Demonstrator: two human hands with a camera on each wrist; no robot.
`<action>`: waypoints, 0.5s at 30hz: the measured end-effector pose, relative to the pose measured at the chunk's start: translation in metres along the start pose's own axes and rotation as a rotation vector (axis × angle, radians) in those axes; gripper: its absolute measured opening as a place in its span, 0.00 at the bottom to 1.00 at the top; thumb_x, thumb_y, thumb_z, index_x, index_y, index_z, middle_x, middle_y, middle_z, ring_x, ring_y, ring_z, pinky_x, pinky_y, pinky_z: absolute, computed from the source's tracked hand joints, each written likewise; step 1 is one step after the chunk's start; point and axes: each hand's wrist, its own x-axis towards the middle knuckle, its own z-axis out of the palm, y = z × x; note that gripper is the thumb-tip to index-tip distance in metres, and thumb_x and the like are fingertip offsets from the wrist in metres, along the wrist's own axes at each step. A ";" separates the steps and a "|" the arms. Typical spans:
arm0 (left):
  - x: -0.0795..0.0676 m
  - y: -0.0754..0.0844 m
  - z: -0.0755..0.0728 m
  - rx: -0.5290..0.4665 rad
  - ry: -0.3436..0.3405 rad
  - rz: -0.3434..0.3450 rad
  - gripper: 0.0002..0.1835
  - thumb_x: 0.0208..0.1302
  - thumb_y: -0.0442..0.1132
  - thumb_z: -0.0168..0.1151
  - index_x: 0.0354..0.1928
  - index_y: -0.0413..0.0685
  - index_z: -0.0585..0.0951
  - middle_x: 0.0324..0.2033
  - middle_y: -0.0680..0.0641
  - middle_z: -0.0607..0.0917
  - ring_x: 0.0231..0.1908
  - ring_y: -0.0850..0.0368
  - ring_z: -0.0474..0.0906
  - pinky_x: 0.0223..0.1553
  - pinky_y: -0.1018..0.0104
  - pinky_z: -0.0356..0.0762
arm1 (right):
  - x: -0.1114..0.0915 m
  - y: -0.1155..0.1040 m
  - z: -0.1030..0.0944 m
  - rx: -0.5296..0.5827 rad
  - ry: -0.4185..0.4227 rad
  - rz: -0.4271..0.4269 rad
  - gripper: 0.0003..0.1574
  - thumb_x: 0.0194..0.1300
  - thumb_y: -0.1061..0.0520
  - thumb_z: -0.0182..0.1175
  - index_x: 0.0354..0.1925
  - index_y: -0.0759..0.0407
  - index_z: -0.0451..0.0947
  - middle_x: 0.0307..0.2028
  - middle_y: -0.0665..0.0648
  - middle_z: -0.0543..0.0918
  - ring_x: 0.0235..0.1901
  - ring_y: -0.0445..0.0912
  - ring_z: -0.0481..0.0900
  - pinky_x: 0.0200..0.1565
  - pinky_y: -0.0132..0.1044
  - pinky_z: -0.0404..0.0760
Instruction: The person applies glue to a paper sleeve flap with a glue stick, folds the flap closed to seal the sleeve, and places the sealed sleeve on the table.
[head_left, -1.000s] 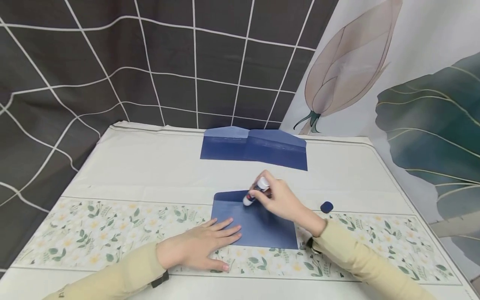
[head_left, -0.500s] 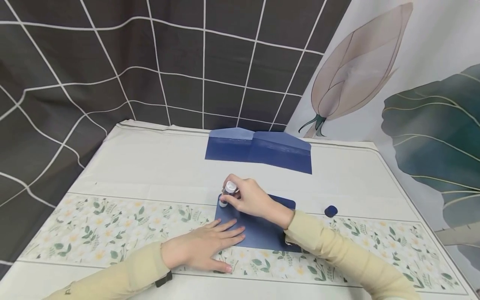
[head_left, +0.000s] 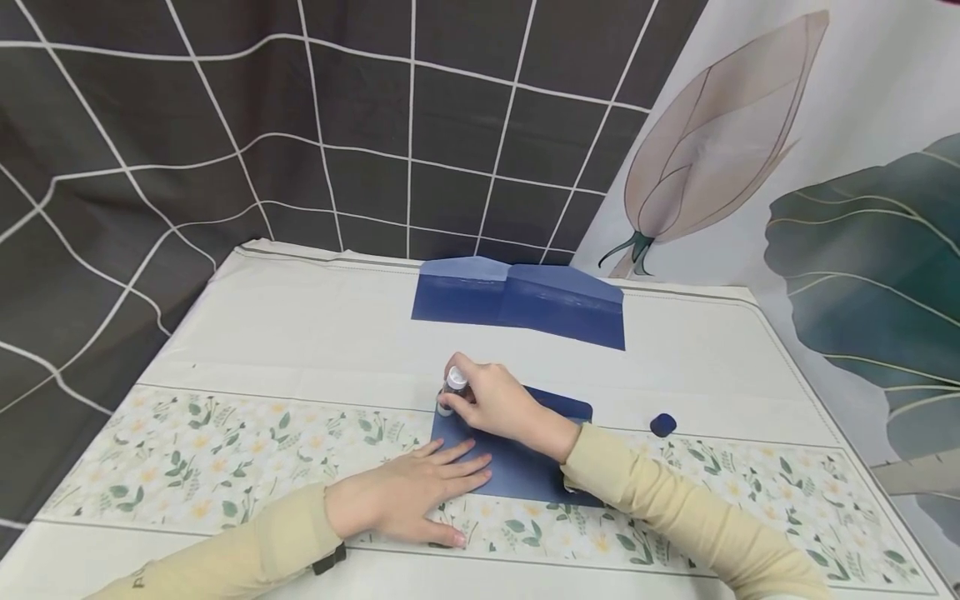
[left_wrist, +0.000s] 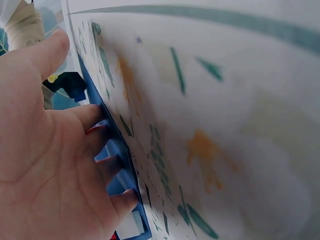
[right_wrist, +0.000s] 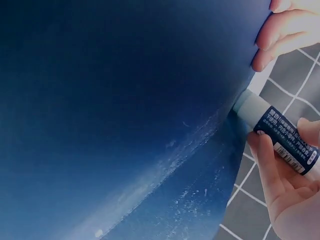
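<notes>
My right hand (head_left: pixel 498 404) grips a glue stick (right_wrist: pixel 280 132) with a dark label and white ends. Its glue end touches the flap of a blue envelope (head_left: pixel 517 467), at the upper left corner in the head view. Whitish glue streaks run along the flap's crease in the right wrist view. My left hand (head_left: pixel 412 496) lies flat with spread fingers, its fingertips on the envelope's left side. In the left wrist view, that hand's palm (left_wrist: pixel 55 165) shows beside the envelope's edge. The right forearm covers part of the envelope's right side in the head view.
Two blue envelopes (head_left: pixel 517 304) with raised flaps lie overlapping at the far side of the table (head_left: pixel 300 333). A small dark blue cap (head_left: pixel 663 425) lies to the right of my right forearm. Grid and leaf-patterned curtains hang behind.
My right hand has moved the glue stick left along the flap, from near its middle to the left corner. It shifts only slightly in the last half second. The left hand stays on the envelope.
</notes>
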 end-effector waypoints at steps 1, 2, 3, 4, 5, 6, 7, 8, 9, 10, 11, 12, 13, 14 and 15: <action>0.000 0.000 0.000 -0.003 -0.001 -0.001 0.41 0.65 0.66 0.49 0.75 0.55 0.55 0.76 0.55 0.51 0.76 0.54 0.42 0.73 0.46 0.48 | 0.000 0.000 0.000 -0.028 0.004 -0.014 0.14 0.66 0.53 0.61 0.44 0.57 0.69 0.26 0.50 0.85 0.19 0.33 0.77 0.24 0.21 0.73; -0.001 0.000 0.000 -0.008 -0.001 -0.002 0.41 0.65 0.66 0.49 0.75 0.55 0.55 0.76 0.55 0.51 0.76 0.54 0.42 0.73 0.46 0.48 | -0.001 0.000 0.001 -0.053 0.009 -0.030 0.14 0.66 0.53 0.61 0.44 0.57 0.68 0.25 0.50 0.84 0.18 0.33 0.77 0.23 0.21 0.72; -0.001 0.000 0.000 -0.011 -0.002 -0.003 0.41 0.65 0.66 0.49 0.75 0.55 0.55 0.76 0.55 0.51 0.76 0.54 0.42 0.73 0.46 0.48 | -0.001 0.000 0.001 -0.075 0.013 -0.044 0.15 0.66 0.53 0.61 0.44 0.57 0.68 0.25 0.49 0.84 0.17 0.33 0.76 0.22 0.21 0.72; -0.001 0.000 0.000 -0.013 -0.002 -0.005 0.41 0.65 0.66 0.49 0.75 0.55 0.55 0.76 0.55 0.51 0.76 0.54 0.42 0.73 0.46 0.48 | -0.001 0.000 0.001 -0.089 0.019 -0.060 0.15 0.66 0.53 0.61 0.44 0.58 0.67 0.24 0.49 0.83 0.17 0.34 0.76 0.22 0.21 0.71; -0.001 0.000 0.000 -0.017 -0.003 -0.006 0.41 0.65 0.66 0.49 0.75 0.55 0.56 0.76 0.55 0.51 0.76 0.54 0.42 0.73 0.46 0.48 | -0.002 -0.001 0.000 -0.104 0.021 -0.072 0.15 0.66 0.53 0.61 0.44 0.58 0.67 0.23 0.48 0.82 0.16 0.34 0.75 0.22 0.21 0.71; -0.001 0.000 0.000 -0.020 -0.002 -0.005 0.41 0.65 0.66 0.49 0.75 0.55 0.56 0.76 0.55 0.51 0.76 0.54 0.42 0.73 0.46 0.48 | -0.002 -0.001 0.000 -0.113 0.024 -0.081 0.15 0.66 0.53 0.61 0.44 0.58 0.67 0.23 0.48 0.82 0.16 0.34 0.75 0.22 0.21 0.71; -0.001 0.001 0.000 -0.019 0.000 -0.003 0.41 0.65 0.66 0.49 0.75 0.55 0.56 0.76 0.55 0.51 0.76 0.54 0.42 0.73 0.45 0.48 | -0.002 -0.001 0.000 -0.122 0.026 -0.086 0.15 0.66 0.53 0.61 0.44 0.58 0.67 0.23 0.48 0.82 0.16 0.34 0.75 0.22 0.21 0.71; -0.001 0.000 0.001 -0.020 0.001 -0.002 0.41 0.65 0.66 0.49 0.75 0.55 0.56 0.75 0.55 0.51 0.76 0.54 0.42 0.73 0.45 0.48 | -0.003 -0.001 -0.001 -0.121 0.024 -0.086 0.15 0.66 0.54 0.61 0.44 0.58 0.67 0.22 0.48 0.81 0.16 0.34 0.75 0.22 0.21 0.71; -0.001 0.000 0.001 -0.015 0.008 0.005 0.41 0.65 0.66 0.49 0.74 0.54 0.56 0.75 0.54 0.52 0.76 0.53 0.43 0.73 0.45 0.48 | -0.003 -0.001 -0.002 -0.120 0.022 -0.082 0.15 0.66 0.54 0.61 0.44 0.58 0.67 0.22 0.48 0.81 0.16 0.34 0.74 0.22 0.22 0.70; -0.001 0.000 0.001 -0.016 0.009 0.007 0.41 0.65 0.66 0.49 0.74 0.54 0.56 0.75 0.54 0.52 0.76 0.53 0.43 0.73 0.44 0.48 | -0.004 -0.001 -0.002 -0.117 0.018 -0.076 0.15 0.66 0.54 0.61 0.44 0.58 0.67 0.22 0.48 0.81 0.16 0.34 0.74 0.22 0.22 0.71; -0.001 0.001 0.001 -0.015 0.010 0.009 0.41 0.65 0.66 0.49 0.74 0.54 0.56 0.75 0.53 0.52 0.76 0.53 0.43 0.73 0.44 0.48 | -0.004 -0.001 -0.003 -0.114 0.015 -0.070 0.15 0.67 0.54 0.61 0.44 0.58 0.67 0.23 0.49 0.81 0.17 0.34 0.75 0.23 0.22 0.71; -0.001 0.001 0.000 -0.016 0.011 0.010 0.41 0.65 0.65 0.49 0.74 0.53 0.56 0.75 0.53 0.52 0.76 0.53 0.43 0.73 0.44 0.48 | -0.005 -0.001 -0.004 -0.107 0.013 -0.065 0.15 0.66 0.54 0.61 0.43 0.58 0.67 0.23 0.49 0.81 0.17 0.34 0.75 0.23 0.22 0.71; -0.001 0.001 0.000 -0.013 0.012 0.009 0.41 0.65 0.65 0.49 0.74 0.54 0.56 0.75 0.53 0.52 0.76 0.53 0.43 0.73 0.44 0.48 | -0.006 0.000 -0.005 -0.100 0.010 -0.059 0.15 0.66 0.54 0.61 0.43 0.59 0.67 0.23 0.50 0.82 0.17 0.35 0.75 0.23 0.22 0.71; -0.001 0.001 0.000 -0.011 0.012 0.008 0.41 0.65 0.65 0.49 0.74 0.54 0.57 0.75 0.54 0.52 0.76 0.53 0.43 0.73 0.44 0.48 | -0.007 0.000 -0.005 -0.092 0.009 -0.053 0.15 0.66 0.54 0.61 0.43 0.59 0.67 0.24 0.50 0.82 0.18 0.35 0.76 0.23 0.21 0.72; -0.001 0.001 -0.001 -0.008 0.012 0.007 0.41 0.65 0.66 0.49 0.74 0.54 0.57 0.75 0.54 0.52 0.76 0.53 0.44 0.73 0.44 0.48 | -0.008 0.001 -0.006 -0.090 0.008 -0.047 0.15 0.66 0.54 0.61 0.43 0.59 0.67 0.24 0.50 0.82 0.18 0.35 0.76 0.23 0.21 0.72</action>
